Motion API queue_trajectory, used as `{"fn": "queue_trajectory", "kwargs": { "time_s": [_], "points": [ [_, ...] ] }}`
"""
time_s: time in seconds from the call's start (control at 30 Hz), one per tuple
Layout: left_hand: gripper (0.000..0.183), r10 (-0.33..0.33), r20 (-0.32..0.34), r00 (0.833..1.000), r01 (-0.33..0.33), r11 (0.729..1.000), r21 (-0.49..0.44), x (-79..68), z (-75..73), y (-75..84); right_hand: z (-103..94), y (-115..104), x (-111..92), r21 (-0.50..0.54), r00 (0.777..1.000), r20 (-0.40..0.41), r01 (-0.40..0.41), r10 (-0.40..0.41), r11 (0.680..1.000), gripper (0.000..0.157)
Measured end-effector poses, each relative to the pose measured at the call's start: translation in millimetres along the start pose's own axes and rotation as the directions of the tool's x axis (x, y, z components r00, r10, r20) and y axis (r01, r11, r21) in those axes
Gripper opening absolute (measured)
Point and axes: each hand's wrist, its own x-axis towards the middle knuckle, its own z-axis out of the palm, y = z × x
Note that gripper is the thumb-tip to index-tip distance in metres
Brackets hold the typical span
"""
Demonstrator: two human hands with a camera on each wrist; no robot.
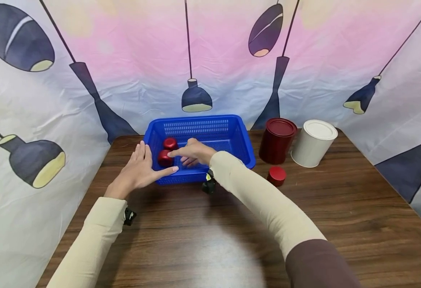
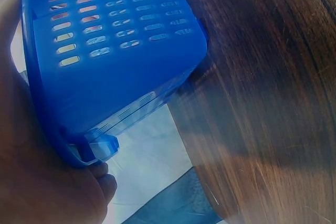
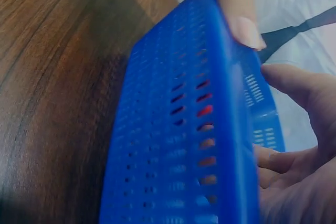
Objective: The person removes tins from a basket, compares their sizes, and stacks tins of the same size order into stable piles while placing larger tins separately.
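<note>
Two small shiny red round tins stand in the blue plastic basket (image 1: 244, 140), at its left end: a rear tin (image 1: 170, 143) and a front tin (image 1: 165, 159). My right hand (image 1: 196, 153) reaches over the front rim into the basket. Its index finger is stretched out to the front tin, fingertip right at its top edge, while the other fingers bend loosely below. At the front left corner, my left hand (image 1: 137, 170) rests on the rim with straight fingers along the left side and the thumb (image 3: 241, 14) across the front rim.
To the basket's right stand a large dark red can (image 1: 277, 144) and a large white can (image 1: 312, 146), both lidded. A third small red tin (image 1: 277, 176) sits in front of them on the wooden table (image 1: 181, 240). A printed cloth (image 1: 135, 72) hangs behind.
</note>
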Motion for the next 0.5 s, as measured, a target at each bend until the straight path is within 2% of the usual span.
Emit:
{"fn": "queue_trajectory", "kwargs": {
  "time_s": [0.17, 0.5],
  "points": [
    [0.133, 0.003, -0.001, 1.000, -0.003, 1.000, 0.001, 0.1, 0.4, 0.5, 10.5, 0, 8, -0.032, 0.999, -0.014, -0.045, 0.045, 0.998, 0.092],
    [0.134, -0.004, 0.008, 1.000, 0.004, 1.000, -0.012, 0.0, 0.1, 0.4, 22.4, -6, 21, -0.090, 0.998, -0.003, -0.067, 0.067, 0.994, 0.076]
  ]
}}
